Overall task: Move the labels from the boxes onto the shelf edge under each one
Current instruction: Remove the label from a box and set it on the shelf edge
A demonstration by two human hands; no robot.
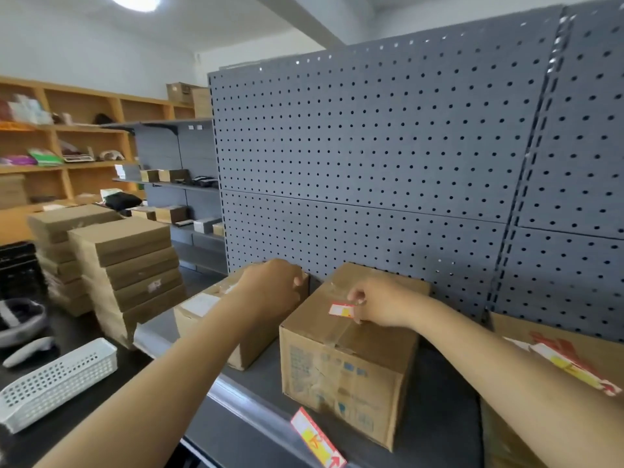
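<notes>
Three cardboard boxes stand on a grey shelf (256, 376). My left hand (270, 285) rests on top of the left box (250, 346), fingers curled over its far edge. My right hand (378, 302) pinches a small red, white and yellow label (340, 309) on top of the middle box (351, 366). Another red and yellow label (317, 439) sits on the shelf edge (236, 405) below the middle box. The right box (580, 342) carries a similar label (567, 364) on its top, partly behind my right forearm.
A grey pegboard panel (388, 163) backs the shelf. To the left stand stacks of flat brown boxes (128, 265), a white perforated basket (57, 383) on a dark table, and wooden shelving (67, 146) with goods further back.
</notes>
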